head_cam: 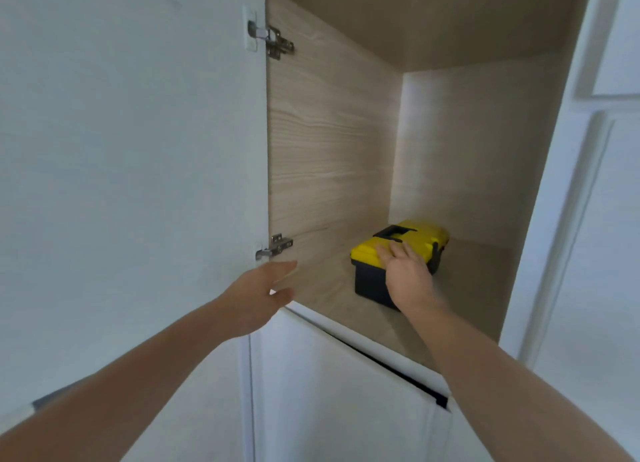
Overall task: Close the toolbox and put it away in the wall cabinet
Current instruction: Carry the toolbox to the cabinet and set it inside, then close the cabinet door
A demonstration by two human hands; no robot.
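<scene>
A small toolbox (370, 278) with a yellow lid, black body and black handle stands closed on the floor of the open wall cabinet (332, 142), toward the back. My right hand (407, 274) lies flat on the near end of its lid, fingers spread, not gripping. My left hand (258, 295) is held open at the cabinet's lower left front corner, just below the lower hinge, fingers apart and holding nothing.
The white cabinet door (131, 149) stands swung open on the left, held by two metal hinges (275, 248). A white lower cabinet door (339, 392) sits below the opening. White panels run up the right side.
</scene>
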